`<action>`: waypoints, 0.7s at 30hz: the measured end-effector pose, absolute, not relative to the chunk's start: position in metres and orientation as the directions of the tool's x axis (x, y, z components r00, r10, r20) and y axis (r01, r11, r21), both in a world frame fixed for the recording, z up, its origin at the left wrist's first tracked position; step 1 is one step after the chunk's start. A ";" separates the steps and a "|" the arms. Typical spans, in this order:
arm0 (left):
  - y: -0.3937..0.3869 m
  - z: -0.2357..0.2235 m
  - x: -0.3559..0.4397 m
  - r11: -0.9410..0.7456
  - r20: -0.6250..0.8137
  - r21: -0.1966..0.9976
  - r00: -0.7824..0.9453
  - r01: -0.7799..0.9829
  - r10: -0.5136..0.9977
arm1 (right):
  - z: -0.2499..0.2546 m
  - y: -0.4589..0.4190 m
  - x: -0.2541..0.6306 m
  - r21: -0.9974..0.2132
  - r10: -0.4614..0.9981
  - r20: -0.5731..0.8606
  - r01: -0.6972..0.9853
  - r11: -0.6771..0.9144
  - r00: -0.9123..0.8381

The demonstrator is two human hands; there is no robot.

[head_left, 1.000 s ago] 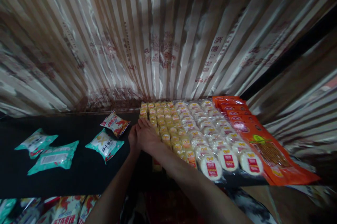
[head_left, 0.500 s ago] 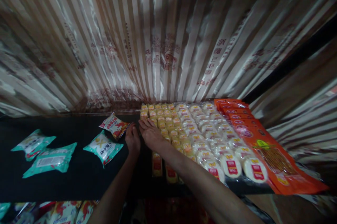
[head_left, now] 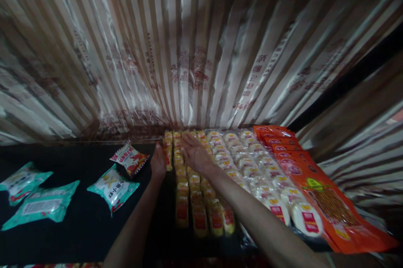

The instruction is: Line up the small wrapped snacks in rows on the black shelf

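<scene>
Rows of small yellow wrapped snack cakes (head_left: 181,188) lie on the black shelf. My left hand (head_left: 158,163) stands edge-on at the left side of the short leftmost row (head_left: 168,150), at or very near its packets, its fingers pointing away from me. My right hand (head_left: 197,154) rests palm down over the back part of the yellow rows, with fingers stretched out, and covers some packets. Nothing is gripped in either hand as far as I can see. Round white packaged cakes (head_left: 234,150) stand in overlapping rows right of the yellow ones, partly behind my right forearm.
Orange snack bags (head_left: 333,205) overlap at the far right. Left of my hands lie a red-and-white packet (head_left: 130,159) and several teal packets (head_left: 113,188) on the black shelf (head_left: 91,234). Striped plastic sheeting (head_left: 189,41) hangs behind. A dark pole (head_left: 343,79) slants at right.
My right hand has moved right and back, from the left edge of the yellow packets onto their rows. My left hand has come against the leftmost row. The view has shifted slightly.
</scene>
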State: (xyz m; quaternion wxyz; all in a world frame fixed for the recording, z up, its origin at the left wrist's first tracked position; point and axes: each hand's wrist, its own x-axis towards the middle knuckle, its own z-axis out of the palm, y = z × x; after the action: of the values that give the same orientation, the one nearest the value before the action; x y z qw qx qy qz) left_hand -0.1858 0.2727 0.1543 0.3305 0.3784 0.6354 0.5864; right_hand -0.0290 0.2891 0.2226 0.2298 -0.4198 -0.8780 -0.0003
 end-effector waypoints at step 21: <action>0.300 0.136 -0.167 -0.108 0.123 0.992 -0.391 0.060 0.912 | 0.203 0.310 0.000 -0.116 0.861 0.196 0.861 0.495 -0.469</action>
State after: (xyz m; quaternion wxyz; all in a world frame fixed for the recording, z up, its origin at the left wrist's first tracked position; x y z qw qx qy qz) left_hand -0.1672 0.2997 0.1362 0.3494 0.4271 0.5692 0.6095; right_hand 0.0002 0.3104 0.2033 0.1148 -0.5025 -0.8569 0.0006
